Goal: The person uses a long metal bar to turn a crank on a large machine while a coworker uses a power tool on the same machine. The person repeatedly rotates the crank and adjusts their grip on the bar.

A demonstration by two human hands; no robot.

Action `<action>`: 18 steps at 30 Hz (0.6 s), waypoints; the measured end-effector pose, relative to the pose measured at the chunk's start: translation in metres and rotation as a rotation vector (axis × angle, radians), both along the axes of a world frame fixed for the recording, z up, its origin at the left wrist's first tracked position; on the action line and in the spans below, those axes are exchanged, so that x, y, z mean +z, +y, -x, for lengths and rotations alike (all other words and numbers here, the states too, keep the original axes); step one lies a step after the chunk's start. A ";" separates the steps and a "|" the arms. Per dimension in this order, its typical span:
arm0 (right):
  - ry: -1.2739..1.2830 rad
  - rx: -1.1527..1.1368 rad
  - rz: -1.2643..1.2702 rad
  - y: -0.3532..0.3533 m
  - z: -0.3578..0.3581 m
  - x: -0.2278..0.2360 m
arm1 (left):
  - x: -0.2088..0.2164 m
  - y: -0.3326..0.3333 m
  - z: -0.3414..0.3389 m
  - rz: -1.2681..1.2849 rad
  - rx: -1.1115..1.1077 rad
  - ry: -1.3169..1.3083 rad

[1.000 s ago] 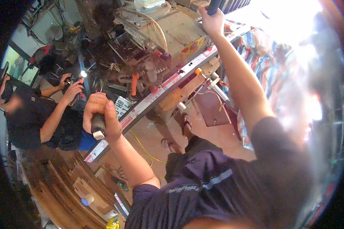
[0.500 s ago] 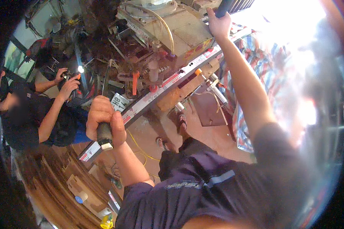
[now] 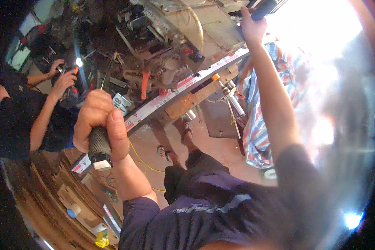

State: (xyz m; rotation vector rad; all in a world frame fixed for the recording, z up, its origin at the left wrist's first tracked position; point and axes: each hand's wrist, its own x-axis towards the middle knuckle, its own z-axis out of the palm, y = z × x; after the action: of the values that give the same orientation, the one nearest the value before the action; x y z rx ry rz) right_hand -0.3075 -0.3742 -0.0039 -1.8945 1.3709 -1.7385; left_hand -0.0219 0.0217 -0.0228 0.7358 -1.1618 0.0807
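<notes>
My left hand point(image 3: 99, 118) is closed around a dark handle with a knurled grip point(image 3: 100, 141), which ends in a pale square tip. Beyond the fist a thin metal rod shows; whether it joins the handle I cannot tell. Up at the far right, my right hand point(image 3: 254, 28) is wrapped round a dark cylindrical handle point(image 3: 264, 9), its far end cut by the picture's edge. Between my arms a long bar with white and red film point(image 3: 187, 85) runs diagonally along the machine's front edge. An orange lever point(image 3: 145, 84) stands behind it.
A dusty machine point(image 3: 212, 31) with a pale hose fills the top. At left a co-worker's hands point(image 3: 63, 85) hold a tool near a bright light. Metal cylinders point(image 3: 235, 102) project under the bar. Striped sheeting point(image 3: 260, 121) hangs at right; a yellow cable point(image 3: 143, 160) crosses the floor.
My left hand has shifted left and slightly nearer with its handle; the right hand sits further right and a little nearer. Both grips stay closed. The view itself has moved somewhat.
</notes>
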 end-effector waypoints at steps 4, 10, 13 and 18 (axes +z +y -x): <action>0.040 0.011 0.124 -0.012 0.005 -0.004 | -0.010 0.011 0.008 0.004 0.026 -0.005; -0.048 0.117 -0.020 -0.018 0.004 -0.010 | -0.020 0.031 0.027 -0.059 0.088 -0.117; -0.059 0.079 -0.060 -0.014 0.004 -0.014 | -0.021 0.043 0.036 -0.103 0.064 -0.162; -0.044 0.031 -0.100 0.001 0.004 -0.009 | -0.031 0.050 0.031 -0.116 0.015 -0.242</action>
State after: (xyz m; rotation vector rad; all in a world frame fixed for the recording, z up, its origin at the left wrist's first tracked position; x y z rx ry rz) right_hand -0.3118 -0.3729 -0.0131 -1.8043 1.3781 -1.6550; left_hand -0.0528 0.0713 -0.0540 0.8540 -1.4004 0.1183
